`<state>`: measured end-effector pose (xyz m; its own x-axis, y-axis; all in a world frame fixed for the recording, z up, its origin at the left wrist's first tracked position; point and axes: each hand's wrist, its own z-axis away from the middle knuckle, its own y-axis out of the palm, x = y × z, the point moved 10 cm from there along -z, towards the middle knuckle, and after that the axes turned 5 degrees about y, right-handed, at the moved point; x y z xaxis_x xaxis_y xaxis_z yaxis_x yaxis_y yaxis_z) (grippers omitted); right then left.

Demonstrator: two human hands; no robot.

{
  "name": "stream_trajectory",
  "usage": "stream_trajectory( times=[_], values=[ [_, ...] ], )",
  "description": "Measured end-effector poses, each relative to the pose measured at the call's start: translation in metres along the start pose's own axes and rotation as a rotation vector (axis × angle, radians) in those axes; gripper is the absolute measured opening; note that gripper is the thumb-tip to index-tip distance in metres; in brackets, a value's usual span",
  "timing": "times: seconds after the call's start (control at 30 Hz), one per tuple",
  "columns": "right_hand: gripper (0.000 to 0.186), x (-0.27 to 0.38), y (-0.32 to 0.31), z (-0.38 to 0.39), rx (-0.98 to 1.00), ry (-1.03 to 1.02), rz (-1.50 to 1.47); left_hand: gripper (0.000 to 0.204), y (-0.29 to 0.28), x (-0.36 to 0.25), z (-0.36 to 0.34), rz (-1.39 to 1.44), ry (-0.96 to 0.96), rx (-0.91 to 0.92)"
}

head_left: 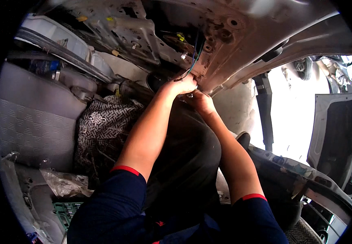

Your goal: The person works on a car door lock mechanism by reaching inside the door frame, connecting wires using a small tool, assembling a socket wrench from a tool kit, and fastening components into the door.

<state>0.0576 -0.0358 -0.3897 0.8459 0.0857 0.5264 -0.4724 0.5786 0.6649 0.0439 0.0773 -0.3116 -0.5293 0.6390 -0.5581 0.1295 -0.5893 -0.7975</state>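
Both my arms reach forward to the edge of a bare metal vehicle panel [220, 57] with holes and openings in it. My left hand [184, 86] is closed at that edge, its fingertips turned away from view. Thin dark and green wires [195, 57] hang from an opening in the panel and run down to this hand. Close beside it, my right hand [203, 102] has its fingers curled in. Between the hands shows a small shiny metal piece [190, 96]. What either hand grips is too small or hidden to name.
A grey seat [37, 118] stands at the left, with patterned black-and-white cloth [102, 118] beside it. Clear plastic wrapping [66, 183] and a green crate [68, 212] lie lower left. My dark-trousered knee [192, 134] is under my hands. A door opening and sill [293, 166] lie at the right.
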Motion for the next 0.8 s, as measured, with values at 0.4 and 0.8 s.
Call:
stream_trajectory(
  times=[0.4,0.8],
  values=[
    [0.024,0.008,0.007,-0.002,0.108,-0.134,0.223,0.044,0.004,0.001,-0.002,-0.009,-0.001,0.022],
    [0.026,0.028,0.012,0.007,0.095,-0.415,0.652,0.050,0.008,0.000,0.002,0.004,-0.055,0.129]
  ],
)
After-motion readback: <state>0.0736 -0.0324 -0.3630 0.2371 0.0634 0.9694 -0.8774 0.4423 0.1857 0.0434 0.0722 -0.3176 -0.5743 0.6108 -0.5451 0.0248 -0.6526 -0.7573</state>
